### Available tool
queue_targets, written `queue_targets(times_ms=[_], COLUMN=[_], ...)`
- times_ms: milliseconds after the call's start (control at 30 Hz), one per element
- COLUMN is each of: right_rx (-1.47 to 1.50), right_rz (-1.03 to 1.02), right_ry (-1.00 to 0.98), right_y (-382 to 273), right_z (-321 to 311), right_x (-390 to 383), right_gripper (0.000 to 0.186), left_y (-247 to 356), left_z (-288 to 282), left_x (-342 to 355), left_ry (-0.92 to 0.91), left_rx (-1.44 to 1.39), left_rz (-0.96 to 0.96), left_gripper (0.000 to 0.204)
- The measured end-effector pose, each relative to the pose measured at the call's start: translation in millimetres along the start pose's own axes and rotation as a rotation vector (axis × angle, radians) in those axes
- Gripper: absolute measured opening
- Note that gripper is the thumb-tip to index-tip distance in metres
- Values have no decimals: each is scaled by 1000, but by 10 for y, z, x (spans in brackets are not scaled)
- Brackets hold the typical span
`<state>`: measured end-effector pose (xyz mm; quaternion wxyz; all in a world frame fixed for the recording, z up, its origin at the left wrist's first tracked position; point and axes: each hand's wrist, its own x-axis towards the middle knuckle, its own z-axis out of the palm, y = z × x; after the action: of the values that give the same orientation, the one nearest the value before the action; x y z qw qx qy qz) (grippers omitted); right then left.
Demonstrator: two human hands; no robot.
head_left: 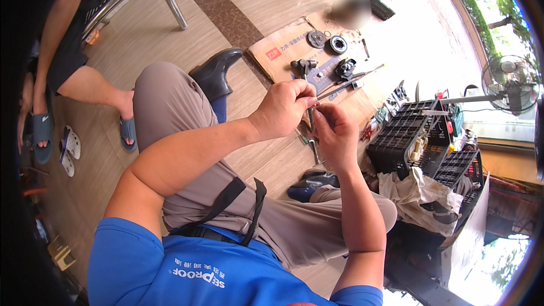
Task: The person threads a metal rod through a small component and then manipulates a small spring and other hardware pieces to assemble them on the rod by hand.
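My left hand (283, 110) and my right hand (335, 133) meet in front of my knees, their fingers pinched around a small red-and-metal part (317, 103) mostly hidden by the fingertips. A thin dark rod extends from near them toward the upper right. Beyond my fingers, dark machine parts rest on a flattened cardboard sheet (292, 34): a disc (316, 38), a ring (338, 44), a black fitting (345, 69) and a dark tee-shaped piece (304, 66).
Black plastic crates (396, 133) with cloth and tools stand at my right, below a metal fan (507, 85). Another person's leg (93, 85) in a sandal is at left, beside white clogs (69, 150) and a metal-legged chair (170, 0).
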<state>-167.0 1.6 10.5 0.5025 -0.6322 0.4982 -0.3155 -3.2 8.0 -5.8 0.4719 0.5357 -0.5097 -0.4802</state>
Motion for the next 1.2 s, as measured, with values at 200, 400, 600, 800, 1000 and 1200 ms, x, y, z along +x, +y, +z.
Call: queue_targets(times_ms=[200, 400, 600, 800, 1000, 1200], right_rx=[-303, -470, -538, -545, -396, -373], right_rz=[-97, -318, -364, -411, -211, -173], right_ry=[77, 102, 106, 94, 99, 63], right_y=[-137, -167, -185, -144, -116, -59], right_z=[-18, -37, -82, -135, -133, -104], right_x=[-41, -58, -27, 26, 56, 47], right_gripper=[8, 5, 3, 3, 6, 8], left_y=[-4, 36, 32, 50, 19, 52], left_z=[22, 30, 45, 57, 59, -13], left_x=[-6, -33, -51, -67, -72, 6], left_ry=[7, 14, -42, -89, -129, -117], left_rx=[45, 141, 185, 191, 48, -275], left_rz=[15, 107, 126, 137, 111, -130], left_gripper=[8, 7, 8, 6, 6, 9])
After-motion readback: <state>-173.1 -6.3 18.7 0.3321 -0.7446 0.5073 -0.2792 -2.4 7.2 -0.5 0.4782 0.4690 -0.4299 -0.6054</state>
